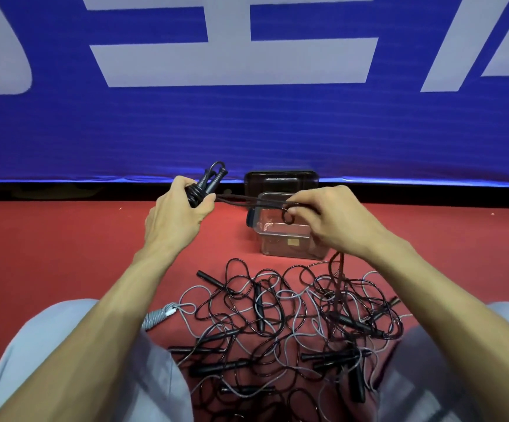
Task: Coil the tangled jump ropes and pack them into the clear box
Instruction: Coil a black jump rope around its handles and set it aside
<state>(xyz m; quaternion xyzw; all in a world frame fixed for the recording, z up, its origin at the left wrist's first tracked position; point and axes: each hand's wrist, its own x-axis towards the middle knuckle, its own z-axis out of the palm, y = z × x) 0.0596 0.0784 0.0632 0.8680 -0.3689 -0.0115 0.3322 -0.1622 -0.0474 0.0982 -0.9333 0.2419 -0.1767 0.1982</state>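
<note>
Furthest left, the pale grey cloth of my trouser leg (49,345) lies smooth over the knee. Just beside it on the red carpet (64,254) sits a tight grey coil (156,318), ribbed like a spring, with a white tip.

My left hand (180,214) is raised above the carpet, its fingers curled round a bundle (207,181) of glossy black jump rope. Two slim, ridged black handles stick up out of my fist, and a small loop of cord arches over them. From that fist a few thin black strands (247,201) run taut across to the right.

Under those strands stands the clear box (289,252), rectangular, of hard see-through plastic with rounded corners. A small yellowish sticker shows through its wall, too small to read. A dark clip sits on its left side. Behind it, a dark, shiny lid (280,179) leans upright against the foot of the blue banner (247,132). The banner's cloth has fine horizontal lines and big white letters, cut off at the top, which I cannot read.

My right hand (329,217) hovers over the box, thumb and fingers pinching a small round loop of the same black cord. From under that hand the cord drops to the tangled pile (277,318) on the carpet between my knees. The pile is a mass of thin black and grey ropes, looped over one another, with many matte black stick-shaped handles lying among them.
</note>
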